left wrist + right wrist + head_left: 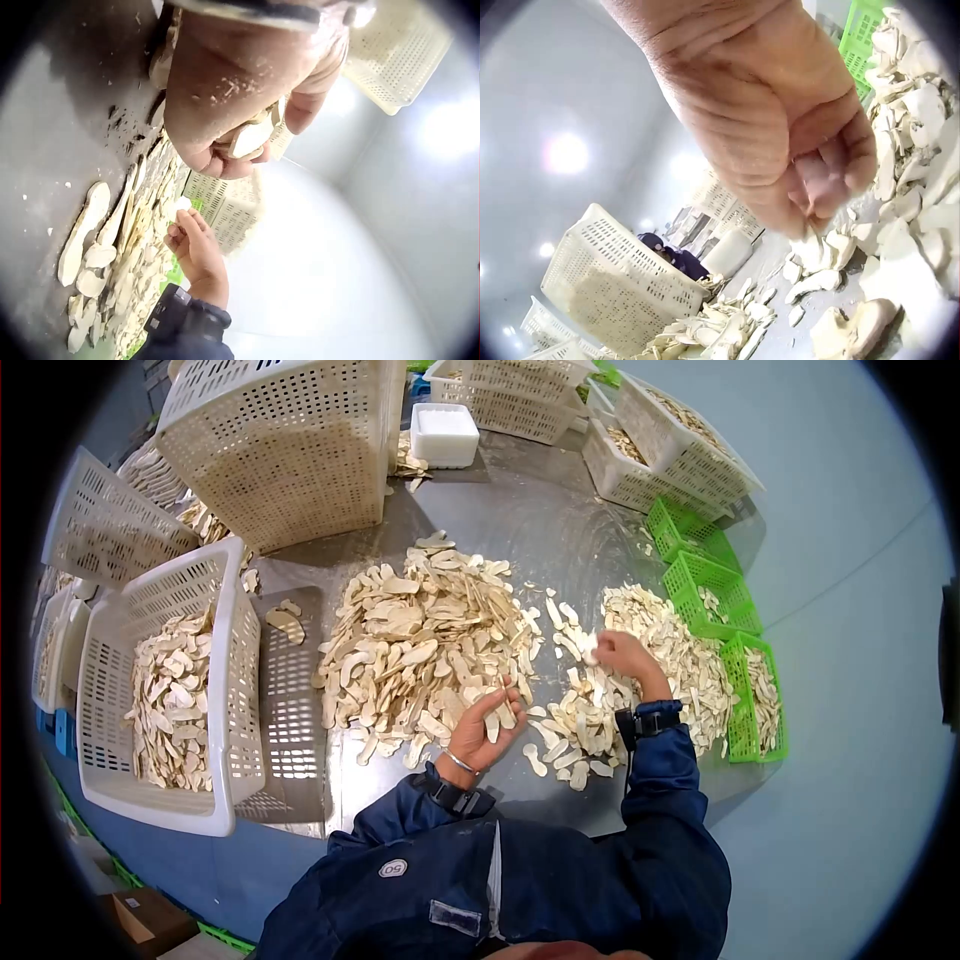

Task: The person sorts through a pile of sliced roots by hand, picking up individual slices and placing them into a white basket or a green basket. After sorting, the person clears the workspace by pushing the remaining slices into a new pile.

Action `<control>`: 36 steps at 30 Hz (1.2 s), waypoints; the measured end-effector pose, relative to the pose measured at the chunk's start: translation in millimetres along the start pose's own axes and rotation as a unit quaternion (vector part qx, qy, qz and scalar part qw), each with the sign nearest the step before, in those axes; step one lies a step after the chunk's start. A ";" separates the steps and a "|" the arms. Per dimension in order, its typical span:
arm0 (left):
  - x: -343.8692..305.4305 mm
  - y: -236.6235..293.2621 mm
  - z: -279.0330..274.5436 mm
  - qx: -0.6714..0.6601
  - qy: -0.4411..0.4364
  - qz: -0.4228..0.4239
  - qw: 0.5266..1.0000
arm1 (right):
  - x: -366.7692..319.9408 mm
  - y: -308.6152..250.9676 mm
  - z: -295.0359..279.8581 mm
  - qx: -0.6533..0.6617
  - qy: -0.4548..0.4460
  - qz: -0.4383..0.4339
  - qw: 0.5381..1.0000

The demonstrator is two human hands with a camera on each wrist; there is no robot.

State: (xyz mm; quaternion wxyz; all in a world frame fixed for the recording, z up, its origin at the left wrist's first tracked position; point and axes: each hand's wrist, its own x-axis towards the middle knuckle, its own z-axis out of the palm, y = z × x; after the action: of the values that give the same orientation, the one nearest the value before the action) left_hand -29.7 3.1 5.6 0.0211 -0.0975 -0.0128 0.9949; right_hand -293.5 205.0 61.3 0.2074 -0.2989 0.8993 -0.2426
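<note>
My left hand (487,728) grips a few pale mushroom slices (252,139) in its curled fingers, at the near edge of a big heap of mushroom slices (400,630). Off to the right, my right hand (625,656) is over a gap between that heap and a whiter pile of slices (690,670). Its thumb and fingertips pinch a white slice (182,202), seen in the left wrist view. From the right wrist, the curled fingers (821,176) show close above loose slices (817,281) on the metal table (520,490).
A white crate (235,660) partly filled with slices stands at the left, with a taller crate (280,470) behind it. Green baskets (755,695) line the right edge. A white tub (444,436) and more crates (650,460) stand at the back. Another person (675,259) is beyond the crates.
</note>
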 end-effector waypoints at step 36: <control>1.5 -0.8 -3.4 0.017 0.006 0.000 1.000 | 13.5 -7.0 33.3 -0.099 0.132 0.021 0.986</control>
State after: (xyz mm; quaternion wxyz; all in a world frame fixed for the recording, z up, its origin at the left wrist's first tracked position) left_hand -30.4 4.0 2.0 0.0228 -0.1029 0.0041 0.9944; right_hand -283.2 181.0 35.6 0.0610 -0.2646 0.9444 -0.1855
